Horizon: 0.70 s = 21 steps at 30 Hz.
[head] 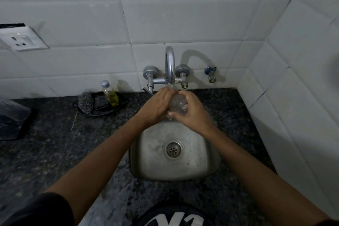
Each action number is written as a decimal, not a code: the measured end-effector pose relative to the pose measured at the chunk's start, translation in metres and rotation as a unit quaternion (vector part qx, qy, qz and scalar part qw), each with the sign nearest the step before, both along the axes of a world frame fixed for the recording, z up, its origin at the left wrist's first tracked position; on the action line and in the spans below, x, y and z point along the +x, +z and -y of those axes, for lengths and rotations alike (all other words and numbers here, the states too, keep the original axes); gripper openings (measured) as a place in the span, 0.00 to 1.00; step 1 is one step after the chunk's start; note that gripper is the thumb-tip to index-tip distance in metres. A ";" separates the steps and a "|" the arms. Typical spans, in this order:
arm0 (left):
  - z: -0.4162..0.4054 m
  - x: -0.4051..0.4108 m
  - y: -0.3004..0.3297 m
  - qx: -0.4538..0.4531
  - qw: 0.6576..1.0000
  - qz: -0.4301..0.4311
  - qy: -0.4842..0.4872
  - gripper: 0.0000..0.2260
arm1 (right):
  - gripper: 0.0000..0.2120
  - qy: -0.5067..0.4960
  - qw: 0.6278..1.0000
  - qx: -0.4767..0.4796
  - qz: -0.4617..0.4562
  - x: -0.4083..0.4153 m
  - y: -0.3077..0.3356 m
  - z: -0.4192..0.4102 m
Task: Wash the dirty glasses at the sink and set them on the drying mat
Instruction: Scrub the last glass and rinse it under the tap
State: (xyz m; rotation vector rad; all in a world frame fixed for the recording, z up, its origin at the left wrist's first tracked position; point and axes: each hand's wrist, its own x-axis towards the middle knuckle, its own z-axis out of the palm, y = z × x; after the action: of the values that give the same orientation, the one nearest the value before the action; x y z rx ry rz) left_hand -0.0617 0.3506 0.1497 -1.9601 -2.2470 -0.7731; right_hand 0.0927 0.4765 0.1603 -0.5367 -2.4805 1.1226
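- Under the running tap [169, 66], over the sink [146, 152], I hold the glass [178, 103] between both hands; wet, it could slip and crack on the steel.
- My right hand [190, 112] curls round it; my left hand [157, 106] wraps its other side, fingers bent.

Both hands meet under the chrome tap [169, 64], where a thin stream of water falls. The right hand [190, 110] curls round a clear glass [178, 104] held over the far edge of the steel sink [146, 152]; the left hand [156, 106] lies against the glass's other side, fingers over it. On the dark speckled counter [55, 152], a black tray [102, 104] carries a steel scrubber [85, 101] and a bottle of yellow liquid [111, 93]. A wall socket [22, 39] sits at far left.
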 end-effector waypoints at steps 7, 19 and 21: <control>0.009 0.006 -0.006 0.074 0.997 -0.028 0.006 0.23 | 0.34 -0.001 1.000 0.010 -0.006 0.002 0.001 0.005; 0.010 0.002 -0.010 0.083 0.996 -0.030 0.005 0.21 | 0.34 0.002 1.000 0.023 -0.016 0.002 -0.003 0.005; 0.010 0.001 -0.011 0.087 0.996 -0.033 0.004 0.20 | 0.35 -0.012 0.996 -0.089 0.013 0.000 -0.002 0.005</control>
State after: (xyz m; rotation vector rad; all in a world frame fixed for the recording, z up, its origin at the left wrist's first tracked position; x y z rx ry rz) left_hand -0.0606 0.3403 0.1390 -1.8687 -2.0735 -0.8586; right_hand 0.0927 0.4711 0.1580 -0.6321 -2.4028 1.3422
